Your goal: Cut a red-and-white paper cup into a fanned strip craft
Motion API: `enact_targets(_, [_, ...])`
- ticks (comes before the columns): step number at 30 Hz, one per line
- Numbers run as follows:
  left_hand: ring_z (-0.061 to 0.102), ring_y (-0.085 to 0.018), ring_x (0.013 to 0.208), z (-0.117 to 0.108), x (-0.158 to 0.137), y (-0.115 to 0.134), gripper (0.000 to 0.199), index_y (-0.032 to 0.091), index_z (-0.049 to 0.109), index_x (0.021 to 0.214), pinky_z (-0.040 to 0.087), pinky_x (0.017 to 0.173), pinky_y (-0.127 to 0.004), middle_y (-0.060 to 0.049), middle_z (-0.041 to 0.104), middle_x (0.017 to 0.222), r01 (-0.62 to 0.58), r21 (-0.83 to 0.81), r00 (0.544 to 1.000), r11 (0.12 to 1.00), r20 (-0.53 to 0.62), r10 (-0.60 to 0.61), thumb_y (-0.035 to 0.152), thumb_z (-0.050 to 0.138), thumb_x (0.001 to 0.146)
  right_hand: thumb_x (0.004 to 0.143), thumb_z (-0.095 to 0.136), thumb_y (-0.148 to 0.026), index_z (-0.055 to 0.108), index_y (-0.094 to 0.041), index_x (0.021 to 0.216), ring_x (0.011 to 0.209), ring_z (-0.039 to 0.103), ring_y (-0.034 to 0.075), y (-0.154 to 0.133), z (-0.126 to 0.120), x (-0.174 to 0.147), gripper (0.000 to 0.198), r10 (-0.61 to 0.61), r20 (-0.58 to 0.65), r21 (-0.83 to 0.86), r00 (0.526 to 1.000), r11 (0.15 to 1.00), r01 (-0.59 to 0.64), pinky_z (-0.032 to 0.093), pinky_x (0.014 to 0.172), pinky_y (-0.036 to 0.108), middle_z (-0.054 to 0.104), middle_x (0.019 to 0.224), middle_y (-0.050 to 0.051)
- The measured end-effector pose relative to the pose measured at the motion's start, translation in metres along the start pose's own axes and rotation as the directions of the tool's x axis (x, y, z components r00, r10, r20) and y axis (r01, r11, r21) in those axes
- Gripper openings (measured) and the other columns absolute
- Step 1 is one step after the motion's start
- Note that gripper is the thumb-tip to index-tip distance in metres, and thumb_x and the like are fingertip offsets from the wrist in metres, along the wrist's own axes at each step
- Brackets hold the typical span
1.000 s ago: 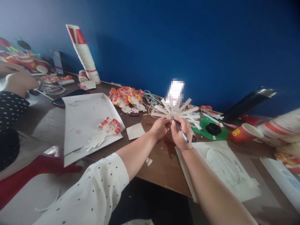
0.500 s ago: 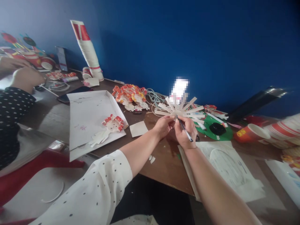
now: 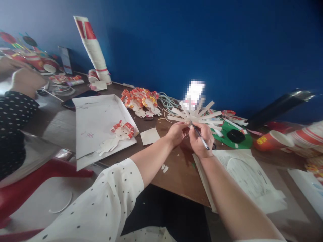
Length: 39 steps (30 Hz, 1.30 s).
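Between my hands is a white paper cup cut into strips (image 3: pixel 209 114), its strips splayed out like rays round the flat base. My left hand (image 3: pixel 177 133) pinches the near edge of that base. In my right hand (image 3: pixel 202 138) is a pen (image 3: pixel 202 138), its tip end at the base and its dark end pointing back toward me. My right fingers also lie close against the cut cup. A small square of white paper (image 3: pixel 150 136) lies on the brown table left of my wrists.
A white box lid (image 3: pixel 97 124) to the left bears a paper lion figure (image 3: pixel 122 130). Behind it are a pile of orange paper figures (image 3: pixel 141 101) and a tall cup stack (image 3: pixel 94 50). Rightward lie a green disc (image 3: pixel 239 141), an orange cup (image 3: pixel 274 141) and papers. Another person's hands (image 3: pixel 25 79) are far left.
The view has shifted slightly. My hands keep hold of the cut cup and the pen, with hardly any change in their grip.
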<state>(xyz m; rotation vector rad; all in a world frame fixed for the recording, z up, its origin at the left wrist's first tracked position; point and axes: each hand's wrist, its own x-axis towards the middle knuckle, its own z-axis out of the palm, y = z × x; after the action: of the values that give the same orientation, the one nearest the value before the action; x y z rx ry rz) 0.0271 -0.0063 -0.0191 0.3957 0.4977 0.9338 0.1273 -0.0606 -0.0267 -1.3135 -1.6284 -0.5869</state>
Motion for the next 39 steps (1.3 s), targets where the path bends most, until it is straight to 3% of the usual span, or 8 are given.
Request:
enact_targets(9, [0.056, -0.008, 0.06, -0.0001, 0.0007, -0.0003, 0.012, 0.011, 0.06, 0.067, 0.045, 0.071, -0.022, -0.001, 0.06, 0.063, -0.015, 0.009, 1.0, 1.0, 0.007, 0.014, 0.005, 0.066, 0.076, 0.091, 0.054, -0.026, 0.059, -0.019, 0.102, 0.087, 0.066, 0.021, -0.0003, -0.0008, 0.0012, 0.014, -0.002, 0.0, 0.002, 1.0, 1.0, 0.002, 0.054, 0.077, 0.034, 0.068, 0.091, 0.009])
enact_targets(39, [0.058, -0.009, 0.063, 0.0034, -0.0034, 0.0002, 0.016, 0.011, 0.06, 0.065, 0.045, 0.074, -0.023, -0.002, 0.061, 0.063, -0.03, 0.005, 0.999, 1.0, -0.01, 0.03, 0.003, 0.06, 0.079, 0.09, 0.057, -0.024, 0.059, -0.019, 0.101, 0.087, 0.067, 0.02, 0.0001, -0.0015, 0.0005, 0.013, -0.028, -0.028, -0.002, 0.999, 1.0, 0.028, 0.055, 0.076, 0.031, 0.068, 0.09, 0.007])
